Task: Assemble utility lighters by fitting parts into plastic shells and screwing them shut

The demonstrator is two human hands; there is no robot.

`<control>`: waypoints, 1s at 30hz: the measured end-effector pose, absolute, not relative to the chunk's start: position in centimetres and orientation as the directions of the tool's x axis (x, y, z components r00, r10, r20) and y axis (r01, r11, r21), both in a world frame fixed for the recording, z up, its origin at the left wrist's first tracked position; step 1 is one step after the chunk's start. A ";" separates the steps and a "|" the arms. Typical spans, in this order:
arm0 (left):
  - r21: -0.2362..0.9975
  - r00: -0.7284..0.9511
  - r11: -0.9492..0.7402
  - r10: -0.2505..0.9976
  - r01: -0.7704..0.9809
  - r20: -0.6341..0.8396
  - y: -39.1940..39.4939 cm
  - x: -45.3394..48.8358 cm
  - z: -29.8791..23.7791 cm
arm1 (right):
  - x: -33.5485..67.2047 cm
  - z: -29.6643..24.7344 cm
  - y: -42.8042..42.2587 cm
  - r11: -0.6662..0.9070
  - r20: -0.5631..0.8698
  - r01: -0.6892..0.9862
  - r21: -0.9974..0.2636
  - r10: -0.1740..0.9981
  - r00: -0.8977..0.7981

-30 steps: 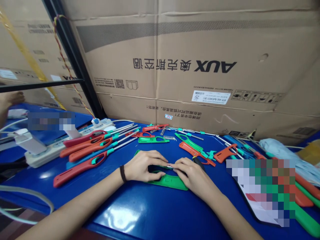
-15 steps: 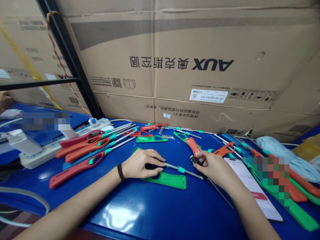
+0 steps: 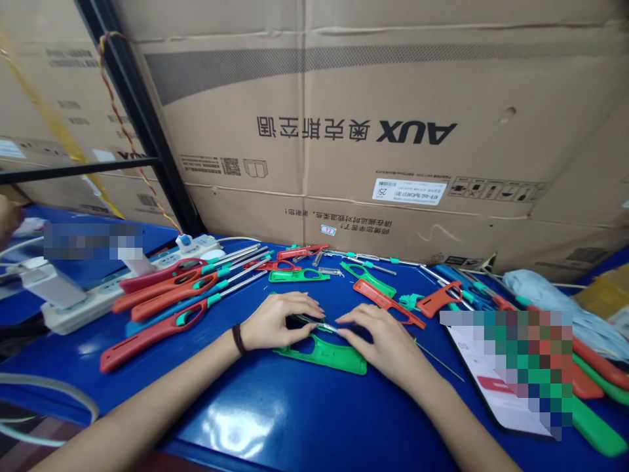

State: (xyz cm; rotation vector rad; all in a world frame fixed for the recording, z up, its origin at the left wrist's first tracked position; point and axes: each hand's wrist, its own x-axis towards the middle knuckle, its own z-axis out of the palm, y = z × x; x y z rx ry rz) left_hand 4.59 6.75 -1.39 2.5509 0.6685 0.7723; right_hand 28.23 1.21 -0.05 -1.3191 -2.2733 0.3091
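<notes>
Over the blue table, my left hand (image 3: 276,322) is closed, thumb and fingers pinching one end of a thin metal lighter tube (image 3: 327,326). From the other side, my right hand (image 3: 379,335) pinches the same tube between thumb and fingertips. Just below them lies an open green lighter half-shell (image 3: 341,356), its inner side up. A screwdriver (image 3: 445,366) lies beyond my right hand; only its thin shaft shows, the handle being hidden. Orange (image 3: 381,300) and green half-shells (image 3: 301,276) lie behind my hands.
Whole lighters (image 3: 154,334) lie at the left beside a white power strip (image 3: 88,307). A phone (image 3: 511,400) and more lighters, partly pixelated, lie at the right. A large cardboard box (image 3: 344,78) stands behind. Another person's hand (image 3: 7,219) shows at the left edge.
My right hand has let go of the screwdriver and moved left onto the metal tube. My left hand has stayed nearly in place. Another person's hand has appeared at the far left.
</notes>
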 end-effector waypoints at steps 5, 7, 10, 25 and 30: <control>0.480 0.763 -0.793 0.558 0.375 0.326 7.2 4.2 -1.5 | 27.2 -0.9 1.0 0.538 0.263 0.745 -0.394 0.843 -0.470; 0.496 0.761 -0.781 0.568 0.379 0.313 7.2 4.2 -1.6 | 27.2 -1.0 1.1 0.550 0.261 0.762 -0.342 0.835 -0.485; 0.515 0.757 -0.765 0.582 0.386 0.298 7.2 4.3 -1.6 | 27.0 -1.0 1.2 0.563 0.253 0.794 -0.228 0.822 -0.510; 0.597 0.749 -0.734 0.584 0.323 0.312 6.8 5.0 -1.5 | 27.6 0.1 1.2 0.512 0.153 0.835 -0.199 0.858 -0.490; 0.553 0.747 -0.775 0.555 0.305 0.365 6.7 4.7 -0.8 | 29.9 1.0 1.2 0.434 0.086 0.849 -0.301 0.899 -0.429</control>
